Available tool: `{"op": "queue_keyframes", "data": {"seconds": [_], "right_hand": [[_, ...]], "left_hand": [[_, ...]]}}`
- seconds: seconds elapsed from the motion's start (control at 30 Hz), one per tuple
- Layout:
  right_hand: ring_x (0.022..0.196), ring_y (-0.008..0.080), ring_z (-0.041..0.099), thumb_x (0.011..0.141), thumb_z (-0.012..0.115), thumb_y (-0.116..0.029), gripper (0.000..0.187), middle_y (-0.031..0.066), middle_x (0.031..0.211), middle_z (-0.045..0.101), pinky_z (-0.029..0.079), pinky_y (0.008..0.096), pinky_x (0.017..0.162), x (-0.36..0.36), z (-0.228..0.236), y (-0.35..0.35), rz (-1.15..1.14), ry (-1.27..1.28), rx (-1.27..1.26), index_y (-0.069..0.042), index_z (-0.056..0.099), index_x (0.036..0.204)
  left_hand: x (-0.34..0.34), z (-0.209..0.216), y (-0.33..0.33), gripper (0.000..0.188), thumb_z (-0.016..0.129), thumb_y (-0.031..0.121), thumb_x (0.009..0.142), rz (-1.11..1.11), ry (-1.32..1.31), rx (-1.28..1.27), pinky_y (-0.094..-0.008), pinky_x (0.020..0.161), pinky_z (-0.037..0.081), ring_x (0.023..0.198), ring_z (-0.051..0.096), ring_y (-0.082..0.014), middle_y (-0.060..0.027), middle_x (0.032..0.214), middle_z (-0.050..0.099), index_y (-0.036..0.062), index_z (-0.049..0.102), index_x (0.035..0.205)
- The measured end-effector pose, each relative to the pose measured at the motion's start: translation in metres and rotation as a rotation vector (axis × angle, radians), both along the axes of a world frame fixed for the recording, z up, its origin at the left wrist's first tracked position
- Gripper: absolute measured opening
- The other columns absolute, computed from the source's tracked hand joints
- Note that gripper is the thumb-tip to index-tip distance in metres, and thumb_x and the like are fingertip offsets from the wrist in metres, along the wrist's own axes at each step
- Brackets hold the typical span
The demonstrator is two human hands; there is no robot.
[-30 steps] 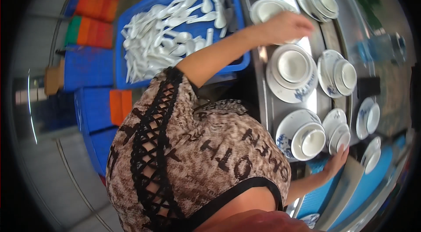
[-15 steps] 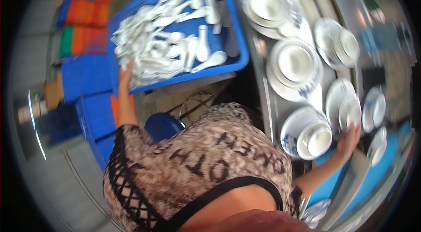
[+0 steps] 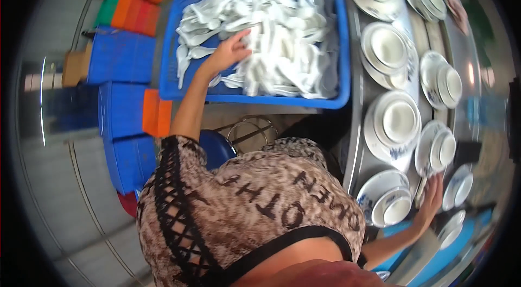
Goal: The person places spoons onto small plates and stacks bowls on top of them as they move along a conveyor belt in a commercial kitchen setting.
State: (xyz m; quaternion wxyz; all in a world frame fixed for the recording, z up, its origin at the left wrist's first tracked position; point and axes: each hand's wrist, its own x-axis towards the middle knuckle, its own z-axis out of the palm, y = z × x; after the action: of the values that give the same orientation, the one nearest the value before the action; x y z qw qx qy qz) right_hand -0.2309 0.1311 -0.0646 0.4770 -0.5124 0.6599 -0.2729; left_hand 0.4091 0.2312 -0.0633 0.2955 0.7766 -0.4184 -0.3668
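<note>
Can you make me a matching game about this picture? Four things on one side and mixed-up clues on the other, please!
Things:
1. white spoons
2. left hand
3. right hand
4. stool seat

Clues:
A. close beside white bowls and plates
B. dark blue, lower in the picture than the basket
C. heaped in a jumble inside the blue basket
D. out over the basket, at the spoons

Right pairs: 1-C, 2-D, 3-A, 4-B
</note>
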Motion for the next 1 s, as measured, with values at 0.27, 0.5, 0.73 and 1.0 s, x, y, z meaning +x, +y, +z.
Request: {"op": "queue_keyframes", "data": {"seconds": [0.27,0.5,0.73,1.0], "right_hand": [[0.107,0.0244,0.050,0.059,0.047,-0.010,0.062,0.0176,0.110,0.055,0.035,0.0318,0.094,0.049,0.036,0.041,0.458,0.154,0.000,0.002,0.047,0.120],[0.082,0.0125,0.055,0.070,0.050,-0.001,0.040,0.0077,0.091,0.061,0.044,0.0257,0.075,0.028,0.019,0.027,0.079,0.074,0.010,0.003,0.055,0.109],[0.083,0.0151,0.056,0.072,0.054,-0.005,0.038,0.0090,0.094,0.061,0.044,0.0268,0.076,-0.024,-0.016,0.036,-0.425,0.088,-0.103,0.003,0.054,0.109],[0.090,0.0275,0.058,0.082,0.056,-0.028,0.042,0.0191,0.100,0.060,0.044,0.0340,0.080,-0.027,-0.038,0.028,-0.343,0.322,-0.257,0.000,0.052,0.114]], "left_hand": [[0.246,0.006,0.050,0.095,0.071,0.056,0.061,0.559,-0.823,0.191,-0.0370,0.096,0.037,0.117,0.042,-0.0332,-0.0231,0.128,0.041,-0.0043,0.038,0.127],[0.219,0.024,0.043,0.084,0.065,0.059,0.065,0.343,-0.703,0.099,-0.0394,0.096,0.035,0.114,0.045,-0.0344,-0.0234,0.123,0.047,0.0008,0.046,0.123],[0.131,-0.045,0.020,0.059,0.067,0.036,0.075,0.350,-0.608,-0.212,-0.0338,0.093,0.035,0.107,0.049,-0.0261,-0.0165,0.119,0.050,-0.0024,0.049,0.116],[0.092,-0.033,0.033,0.022,0.056,0.007,0.079,0.463,-0.427,-0.307,-0.0291,0.076,0.044,0.084,0.053,-0.0190,-0.0090,0.095,0.057,-0.0006,0.058,0.100]]}}
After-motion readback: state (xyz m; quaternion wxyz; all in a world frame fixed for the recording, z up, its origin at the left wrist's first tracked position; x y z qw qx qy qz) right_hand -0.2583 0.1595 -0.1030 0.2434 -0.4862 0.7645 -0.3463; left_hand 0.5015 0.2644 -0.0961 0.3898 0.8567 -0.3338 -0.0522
